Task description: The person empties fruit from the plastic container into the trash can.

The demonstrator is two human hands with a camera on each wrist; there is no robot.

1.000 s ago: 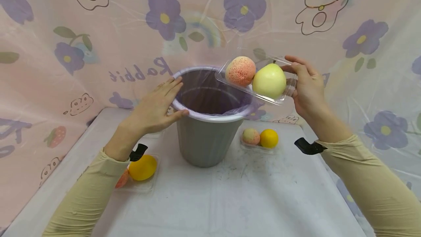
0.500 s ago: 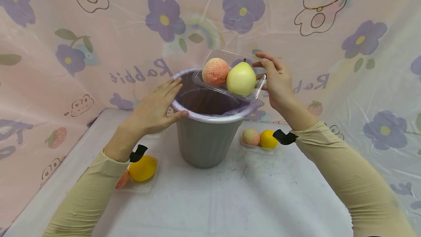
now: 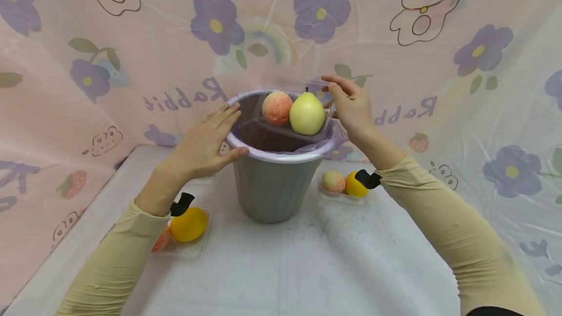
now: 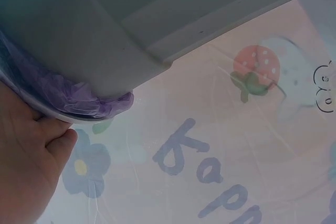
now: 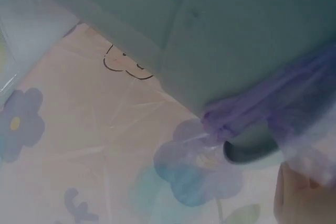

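A grey bucket (image 3: 274,191) with a white rim and a purple plastic liner (image 4: 79,95) stands mid-table. My left hand (image 3: 202,143) rests on the rim's left side, fingers straight and thumb towards the front; the left wrist view shows it right at the lined edge. My right hand (image 3: 351,111) grips the right end of a clear plastic box (image 3: 287,131), which tilts over the bucket mouth. Inside the box lie a pinkish peach (image 3: 277,108) and a pale green pear (image 3: 307,114). In the right wrist view only part of that hand (image 5: 304,195) shows beside the liner.
Right of the bucket sits another clear box with a peach (image 3: 333,181) and a yellow fruit (image 3: 356,185). Front left, partly behind the left forearm, a box holds a yellow fruit (image 3: 189,224) and a reddish one (image 3: 161,239). A patterned curtain (image 3: 272,28) hangs behind.
My right hand has carried the box with the peach and pear leftward and lower, from the bucket's right side to over its mouth. The left hand has stayed on the rim.
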